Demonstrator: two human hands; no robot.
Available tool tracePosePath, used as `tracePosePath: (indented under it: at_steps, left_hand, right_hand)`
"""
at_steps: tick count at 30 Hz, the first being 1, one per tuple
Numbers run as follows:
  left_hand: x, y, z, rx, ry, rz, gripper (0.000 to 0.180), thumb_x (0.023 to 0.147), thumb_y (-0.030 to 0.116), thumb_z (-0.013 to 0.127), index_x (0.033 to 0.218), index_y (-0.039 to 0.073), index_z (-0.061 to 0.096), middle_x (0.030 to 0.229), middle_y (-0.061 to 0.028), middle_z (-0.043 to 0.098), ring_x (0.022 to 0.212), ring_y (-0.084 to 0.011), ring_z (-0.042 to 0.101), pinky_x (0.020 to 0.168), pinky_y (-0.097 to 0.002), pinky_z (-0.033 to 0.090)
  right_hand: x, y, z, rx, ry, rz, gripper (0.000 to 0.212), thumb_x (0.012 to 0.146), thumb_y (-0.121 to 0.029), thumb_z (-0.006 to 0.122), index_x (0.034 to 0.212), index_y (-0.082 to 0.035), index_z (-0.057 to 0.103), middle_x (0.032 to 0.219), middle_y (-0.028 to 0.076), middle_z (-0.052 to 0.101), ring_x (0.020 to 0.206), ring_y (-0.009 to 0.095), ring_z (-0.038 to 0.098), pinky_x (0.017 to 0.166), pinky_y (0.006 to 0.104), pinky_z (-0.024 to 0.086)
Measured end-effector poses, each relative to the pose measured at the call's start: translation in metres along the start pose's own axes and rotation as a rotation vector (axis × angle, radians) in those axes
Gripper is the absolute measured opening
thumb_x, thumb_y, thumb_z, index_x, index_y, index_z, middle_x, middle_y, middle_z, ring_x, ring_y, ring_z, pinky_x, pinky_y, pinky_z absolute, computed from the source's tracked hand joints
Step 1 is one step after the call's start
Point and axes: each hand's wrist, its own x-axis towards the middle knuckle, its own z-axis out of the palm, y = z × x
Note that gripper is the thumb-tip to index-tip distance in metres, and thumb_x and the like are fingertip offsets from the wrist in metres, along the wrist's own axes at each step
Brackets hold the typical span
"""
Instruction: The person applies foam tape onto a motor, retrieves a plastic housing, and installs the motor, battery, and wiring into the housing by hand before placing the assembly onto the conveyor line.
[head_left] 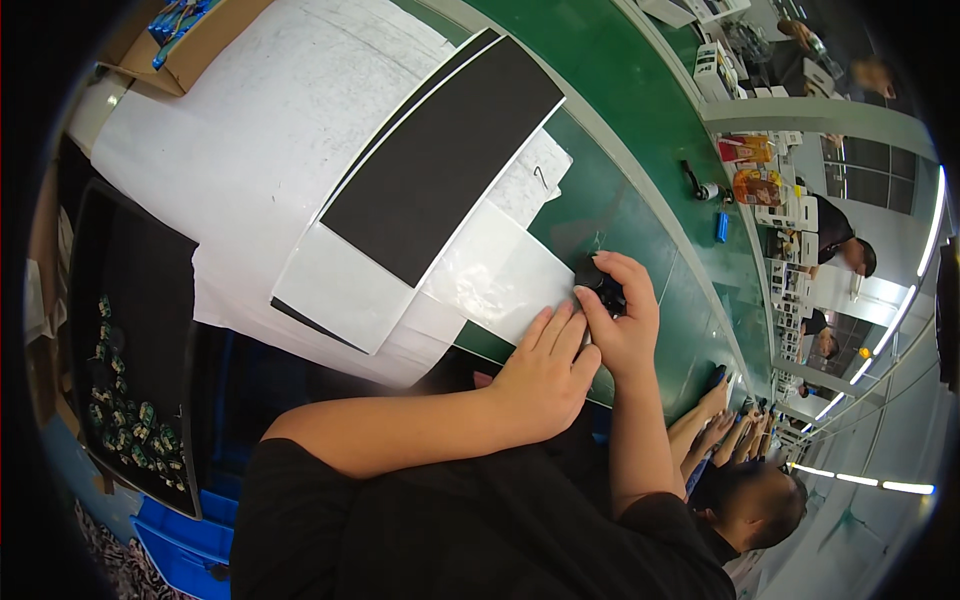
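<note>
"Progress, left to right?"
"We note circuit boards (145, 440) in the tray (140, 270), presumably pending."
"The hands?"
"Left hand (545, 380): fingers extended, hold indeterminable. Right hand (632, 328): fingers grip a black part (608, 293) over the desk (640, 220); we judge it unfinished."

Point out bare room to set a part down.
Free: white paper between box and black sheet; green bench between white sheet and pale strip. Crowded: around left hand, right hand, black part; tray's lower half, strewn with boards.
</note>
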Motion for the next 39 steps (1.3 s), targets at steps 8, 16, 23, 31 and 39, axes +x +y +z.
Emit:
tracePosePath:
  at_steps: [8, 16, 23, 31, 39]
  left_hand:
    - [-0.007, 0.003, -0.006, -0.042, -0.049, -0.005, 0.053, 0.083, 0.018, 0.073, 0.125, -0.007, 0.053, 0.137, -0.0396, 0.047, 0.129, -0.0550, 0.048, 0.112, -0.0616, 0.036]
    - [0.000, -0.002, -0.016, -0.110, -0.061, 0.051, 0.043, 0.083, 0.007, 0.066, 0.120, -0.010, 0.056, 0.127, -0.0353, 0.055, 0.121, -0.0517, 0.054, 0.110, -0.0608, 0.039]
    - [0.058, -0.037, -0.048, 0.049, -0.028, 0.152, 0.052, 0.077, -0.009, 0.056, 0.129, -0.013, 0.054, 0.135, -0.0296, 0.057, 0.126, -0.0459, 0.055, 0.111, -0.0495, 0.044]
    - [0.093, -0.042, -0.023, -0.314, -0.328, -0.001, 0.048, 0.092, -0.001, 0.061, 0.139, 0.002, 0.052, 0.136, -0.0255, 0.061, 0.125, -0.0409, 0.060, 0.100, -0.0436, 0.052]
    - [0.062, -0.044, -0.018, 0.055, -0.202, 0.025, 0.033, 0.089, 0.005, 0.072, 0.120, -0.001, 0.062, 0.122, -0.0223, 0.069, 0.110, -0.0392, 0.068, 0.096, -0.0422, 0.054]
  right_hand:
    - [-0.004, 0.005, -0.005, 0.039, -0.056, -0.007, 0.036, 0.079, 0.000, 0.077, 0.115, -0.002, 0.070, 0.125, 0.015, 0.068, 0.116, 0.030, 0.064, 0.101, 0.0387, 0.049]
    - [-0.007, 0.002, 0.000, 0.011, 0.002, -0.072, 0.032, 0.081, 0.002, 0.074, 0.113, -0.002, 0.072, 0.127, 0.015, 0.068, 0.113, 0.029, 0.065, 0.098, 0.0375, 0.052]
    - [-0.004, 0.015, -0.005, 0.166, 0.005, -0.067, 0.029, 0.091, 0.003, 0.061, 0.118, 0.001, 0.070, 0.136, 0.018, 0.062, 0.119, 0.029, 0.062, 0.103, 0.0370, 0.049]
    - [-0.012, 0.030, -0.003, 0.524, 0.226, 0.054, 0.035, 0.098, 0.005, 0.045, 0.130, 0.004, 0.058, 0.142, 0.017, 0.053, 0.125, 0.025, 0.059, 0.106, 0.0347, 0.047]
    - [-0.082, -0.004, -0.031, 0.181, 0.365, -0.207, 0.048, 0.076, -0.011, 0.079, 0.121, -0.003, 0.066, 0.118, 0.015, 0.063, 0.113, 0.032, 0.061, 0.098, 0.0427, 0.047]
